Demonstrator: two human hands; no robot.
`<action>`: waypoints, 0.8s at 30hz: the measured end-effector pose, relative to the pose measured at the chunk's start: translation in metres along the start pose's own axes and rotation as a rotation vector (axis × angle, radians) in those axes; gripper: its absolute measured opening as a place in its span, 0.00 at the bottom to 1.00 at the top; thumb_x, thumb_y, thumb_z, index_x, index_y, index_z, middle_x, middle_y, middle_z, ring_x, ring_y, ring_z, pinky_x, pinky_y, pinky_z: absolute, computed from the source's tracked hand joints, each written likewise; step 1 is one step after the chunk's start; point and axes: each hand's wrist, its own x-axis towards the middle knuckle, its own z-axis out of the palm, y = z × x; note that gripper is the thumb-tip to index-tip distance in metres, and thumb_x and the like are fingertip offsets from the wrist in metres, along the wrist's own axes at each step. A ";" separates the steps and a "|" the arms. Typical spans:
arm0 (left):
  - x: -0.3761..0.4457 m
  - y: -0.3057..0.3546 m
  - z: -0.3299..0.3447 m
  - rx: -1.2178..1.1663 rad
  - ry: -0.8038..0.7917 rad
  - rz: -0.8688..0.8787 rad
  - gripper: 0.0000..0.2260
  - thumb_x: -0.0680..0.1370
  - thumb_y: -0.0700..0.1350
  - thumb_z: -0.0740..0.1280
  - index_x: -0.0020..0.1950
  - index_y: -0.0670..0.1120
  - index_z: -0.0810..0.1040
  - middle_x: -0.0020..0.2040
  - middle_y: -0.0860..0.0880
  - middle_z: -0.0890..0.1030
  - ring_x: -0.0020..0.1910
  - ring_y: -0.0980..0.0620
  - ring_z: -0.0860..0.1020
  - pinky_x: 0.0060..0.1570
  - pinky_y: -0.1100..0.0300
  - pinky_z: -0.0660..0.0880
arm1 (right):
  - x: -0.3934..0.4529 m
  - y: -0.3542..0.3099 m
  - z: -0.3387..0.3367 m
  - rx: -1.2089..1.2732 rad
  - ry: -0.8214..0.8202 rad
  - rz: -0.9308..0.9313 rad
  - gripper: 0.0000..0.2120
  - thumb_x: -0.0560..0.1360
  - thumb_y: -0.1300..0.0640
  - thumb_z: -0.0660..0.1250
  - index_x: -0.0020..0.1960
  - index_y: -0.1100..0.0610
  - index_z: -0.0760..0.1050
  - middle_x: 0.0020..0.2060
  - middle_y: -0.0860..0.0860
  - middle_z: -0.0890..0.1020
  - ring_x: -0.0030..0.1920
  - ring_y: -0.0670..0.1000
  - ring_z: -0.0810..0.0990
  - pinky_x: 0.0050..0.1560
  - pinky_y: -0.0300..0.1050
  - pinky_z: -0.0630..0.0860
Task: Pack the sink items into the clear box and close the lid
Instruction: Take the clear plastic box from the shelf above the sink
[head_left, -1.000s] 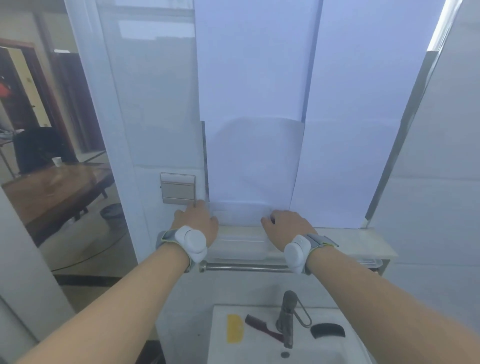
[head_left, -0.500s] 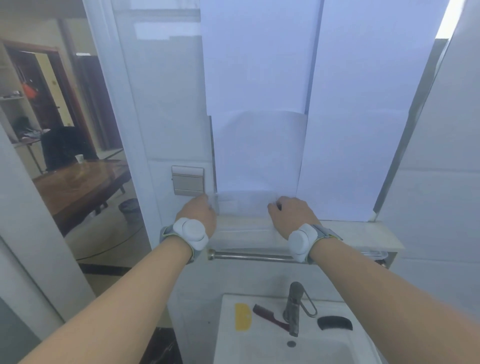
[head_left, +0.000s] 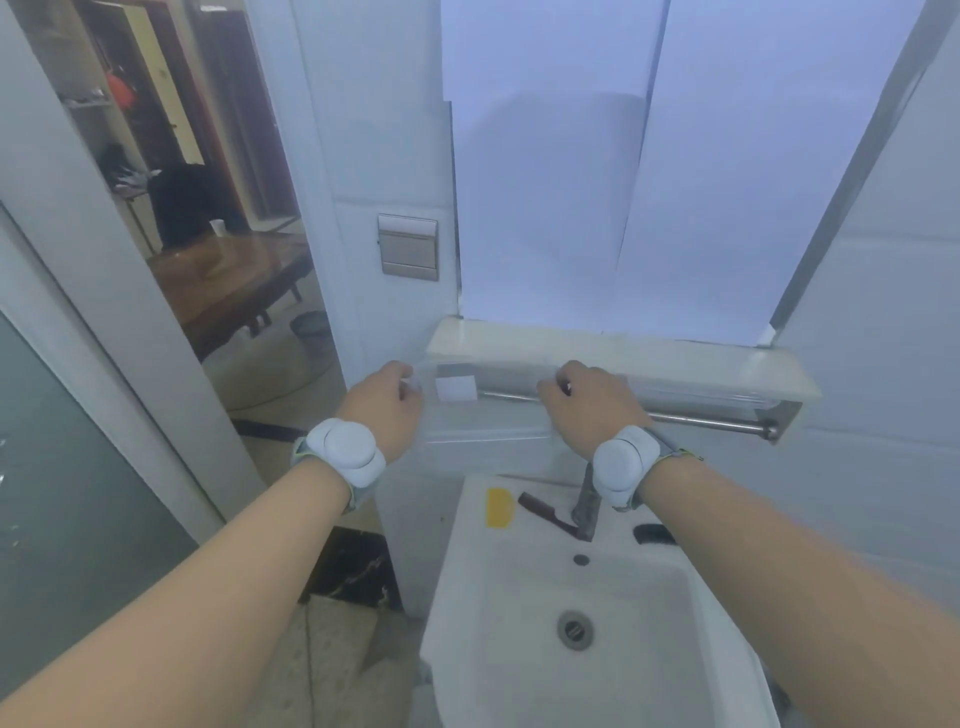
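Observation:
I hold the clear box (head_left: 485, 415) in the air in front of the shelf (head_left: 613, 348), above the back of the sink (head_left: 467, 587). A white label shows on its far wall. My left hand (head_left: 387, 408) grips its left end and my right hand (head_left: 589, 408) grips its right end. On the sink's back rim lie a yellow item (head_left: 500, 507), a dark red comb (head_left: 545, 513) beside the tap (head_left: 587, 501), and a black comb (head_left: 653, 534) partly hidden by my right forearm.
A metal towel rail (head_left: 711, 422) runs under the shelf. White paper sheets (head_left: 623, 171) cover the wall above it. A wall switch (head_left: 408, 254) sits left of them. A doorway at left opens onto a wooden table (head_left: 223, 280).
Both hands have drawn the clear box off the shelf toward me and lower. My view has tilted down, so more of the sink basin shows.

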 end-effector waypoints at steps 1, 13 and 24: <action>-0.005 -0.005 0.004 -0.006 -0.004 -0.011 0.18 0.83 0.52 0.57 0.71 0.49 0.70 0.62 0.48 0.80 0.49 0.42 0.82 0.51 0.51 0.80 | -0.004 0.003 0.005 0.011 -0.010 0.001 0.15 0.79 0.43 0.54 0.46 0.53 0.72 0.42 0.51 0.77 0.39 0.53 0.76 0.32 0.44 0.66; -0.042 -0.069 0.078 -0.077 -0.106 -0.125 0.12 0.81 0.54 0.60 0.60 0.49 0.72 0.54 0.51 0.80 0.45 0.46 0.83 0.45 0.55 0.77 | -0.044 0.052 0.087 0.081 -0.152 0.102 0.14 0.80 0.43 0.56 0.45 0.52 0.71 0.42 0.52 0.75 0.39 0.53 0.77 0.35 0.45 0.73; -0.031 -0.137 0.148 -0.089 -0.300 -0.195 0.09 0.79 0.48 0.67 0.56 0.46 0.76 0.53 0.51 0.78 0.50 0.49 0.79 0.48 0.57 0.75 | -0.052 0.091 0.189 0.061 -0.301 0.324 0.11 0.78 0.47 0.58 0.43 0.53 0.69 0.40 0.53 0.80 0.39 0.55 0.80 0.39 0.49 0.78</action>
